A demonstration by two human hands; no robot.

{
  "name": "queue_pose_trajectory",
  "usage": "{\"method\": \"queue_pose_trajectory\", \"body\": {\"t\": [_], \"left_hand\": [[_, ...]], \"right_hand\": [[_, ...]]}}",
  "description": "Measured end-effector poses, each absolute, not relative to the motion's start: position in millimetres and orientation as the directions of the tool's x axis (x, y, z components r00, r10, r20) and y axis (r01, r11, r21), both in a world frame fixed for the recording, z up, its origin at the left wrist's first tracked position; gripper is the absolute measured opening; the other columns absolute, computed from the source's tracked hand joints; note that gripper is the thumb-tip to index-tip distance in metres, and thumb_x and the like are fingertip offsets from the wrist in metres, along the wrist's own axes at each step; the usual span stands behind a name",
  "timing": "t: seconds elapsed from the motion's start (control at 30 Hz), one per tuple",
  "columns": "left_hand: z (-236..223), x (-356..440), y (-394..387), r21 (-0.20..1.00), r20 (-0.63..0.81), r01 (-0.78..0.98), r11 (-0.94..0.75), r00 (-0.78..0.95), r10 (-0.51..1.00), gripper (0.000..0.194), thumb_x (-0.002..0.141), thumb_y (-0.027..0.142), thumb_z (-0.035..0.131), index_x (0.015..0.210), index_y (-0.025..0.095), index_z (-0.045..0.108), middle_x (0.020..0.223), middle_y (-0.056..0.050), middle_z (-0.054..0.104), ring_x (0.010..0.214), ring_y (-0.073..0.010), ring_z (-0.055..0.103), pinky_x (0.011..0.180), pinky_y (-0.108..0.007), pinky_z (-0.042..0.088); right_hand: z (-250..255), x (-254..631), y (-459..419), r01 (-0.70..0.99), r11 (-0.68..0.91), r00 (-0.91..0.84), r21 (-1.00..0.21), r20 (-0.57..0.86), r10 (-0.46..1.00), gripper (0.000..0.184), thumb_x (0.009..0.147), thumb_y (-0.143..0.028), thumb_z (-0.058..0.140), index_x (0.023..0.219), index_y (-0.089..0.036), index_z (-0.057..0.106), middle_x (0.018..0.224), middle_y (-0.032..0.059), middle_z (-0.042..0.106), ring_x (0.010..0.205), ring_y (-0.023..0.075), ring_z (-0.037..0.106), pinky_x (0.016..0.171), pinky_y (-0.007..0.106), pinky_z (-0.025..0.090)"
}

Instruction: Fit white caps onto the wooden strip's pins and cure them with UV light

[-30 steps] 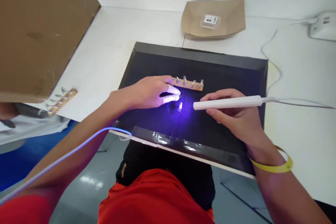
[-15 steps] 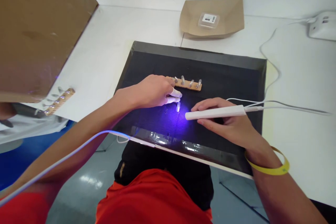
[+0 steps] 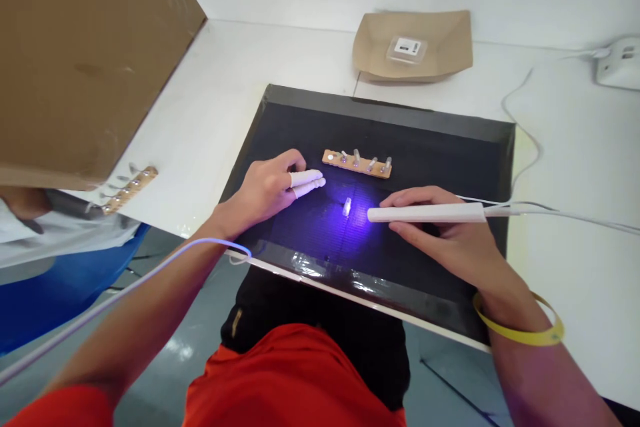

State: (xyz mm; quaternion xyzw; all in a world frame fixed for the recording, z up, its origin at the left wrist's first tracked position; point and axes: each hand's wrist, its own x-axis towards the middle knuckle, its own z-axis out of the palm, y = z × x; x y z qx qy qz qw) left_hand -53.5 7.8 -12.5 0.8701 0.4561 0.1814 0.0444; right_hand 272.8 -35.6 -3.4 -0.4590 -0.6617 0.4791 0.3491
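Note:
My right hand [image 3: 437,230] is closed around a white, stick-shaped UV lamp [image 3: 425,213] held level above the black mat [image 3: 450,147]. Violet light from its left end falls on a small clear piece like a nail tip [image 3: 347,207], lying apart from both hands. To the left, my left hand [image 3: 277,183] rests over the mat with white finger covers [image 3: 306,180] on two stretched fingers. Nothing shows in its fingers. Beyond them sits a tan strip [image 3: 363,170] carrying several small clear tips on stands, with one white dot at its left end.
At the back is a brown paper tray [image 3: 463,47] with a clear labelled box [image 3: 407,50]. A white power strip [image 3: 620,63] and cables lie right. Left are a brown board [image 3: 90,67], another strip with tips [image 3: 131,192] and part of another person [image 3: 30,233].
My left hand has drawn back leftward from the strip, uncovering the strip's left end. The lamp stays beside the small clear piece. The whole view has shifted slightly.

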Motion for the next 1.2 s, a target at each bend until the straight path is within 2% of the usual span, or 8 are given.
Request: {"method": "queue_pose_trajectory", "body": {"t": [0.13,0.27,0.37,0.47,0.67,0.9,1.03,1.2], "left_hand": [[-25,-62,-11,0.25,0.346,0.745,-0.619,0.528,0.775,0.024,0.101,0.045,0.068,0.111,0.026,0.079,0.113,-0.005,0.071,0.07,-0.0091,0.06,0.064,-0.025,0.048],[-27,-63,-15,0.365,0.429,0.687,-0.628,0.475,0.769,0.023,0.092,0.041,0.079,0.106,0.023,0.078,0.114,-0.006,0.069,0.077,-0.01,0.061,0.07,-0.025,0.054],[-23,-64,-12,0.377,0.45,0.662,-0.648,0.481,0.753,0.027,0.088,0.039,0.084,0.107,0.022,0.077,0.115,-0.008,0.069,0.091,-0.015,0.064,0.082,-0.03,0.057],[-16,-64,-10,0.404,0.405,0.667,-0.626,0.483,0.776,0.031,0.087,0.041,0.085,0.106,0.02,0.076,0.119,-0.011,0.07,0.105,-0.0199,0.065,0.094,-0.037,0.056],[-8,-63,-12,0.414,0.223,0.752,-0.513,0.462,0.858,0.017,0.091,0.042,0.081,0.096,0.026,0.081,0.124,-0.007,0.074,0.12,-0.024,0.063,0.109,-0.046,0.045],[3,-65,-13,0.374,0.12,0.775,-0.509,0.504,0.856,0.013,0.101,0.034,0.07,0.106,0.029,0.082,0.137,-0.006,0.072,0.134,-0.0279,0.057,0.112,-0.053,0.034],[6,-68,-8,0.362,0.135,0.78,-0.511,0.498,0.856,0.012,0.095,0.037,0.078,0.097,0.025,0.08,0.139,-0.007,0.071,0.135,-0.0303,0.054,0.111,-0.053,0.034],[4,-70,2,0.34,0.129,0.765,-0.546,0.538,0.833,0.027,0.092,0.04,0.081,0.115,0.027,0.078,0.145,-0.009,0.066,0.14,-0.0328,0.05,0.115,-0.055,0.034]], "right_hand": [[-5,272,-36,0.295,0.112,-0.314,-0.949,0.014,0.949,0.021,0.089,-0.034,0.084,0.108,-0.032,0.075,0.109,0.0006,0.08,0.099,0.0218,0.076,0.079,0.032,0.062],[-6,270,-35,0.328,0.096,-0.293,-0.94,-0.005,0.956,0.022,0.087,-0.038,0.084,0.106,-0.029,0.076,0.108,0.0028,0.08,0.094,0.0228,0.076,0.068,0.031,0.06],[-7,270,-35,0.337,0.091,-0.28,-0.937,-0.007,0.96,0.022,0.087,-0.039,0.085,0.105,-0.03,0.076,0.107,0.0029,0.08,0.093,0.0225,0.076,0.066,0.03,0.059],[-7,270,-35,0.336,0.086,-0.27,-0.938,-0.009,0.963,0.022,0.087,-0.041,0.085,0.104,-0.03,0.077,0.108,0.0035,0.08,0.092,0.0228,0.076,0.066,0.031,0.06],[-6,272,-35,0.333,0.082,-0.281,-0.939,-0.016,0.96,0.022,0.087,-0.041,0.085,0.104,-0.03,0.077,0.108,0.0042,0.08,0.091,0.0238,0.076,0.066,0.033,0.061],[-7,272,-35,0.3,0.091,-0.312,-0.95,-0.007,0.95,0.023,0.087,-0.039,0.086,0.106,-0.03,0.076,0.109,0.0037,0.08,0.095,0.0232,0.076,0.068,0.031,0.061],[-5,271,-34,0.295,0.082,-0.303,-0.952,-0.012,0.953,0.023,0.086,-0.04,0.085,0.104,-0.029,0.076,0.107,0.0042,0.08,0.093,0.0231,0.076,0.066,0.031,0.061],[-5,271,-34,0.312,0.078,-0.307,-0.947,-0.023,0.951,0.025,0.086,-0.043,0.085,0.105,-0.028,0.077,0.107,0.0047,0.081,0.091,0.0234,0.076,0.066,0.032,0.062]]}}
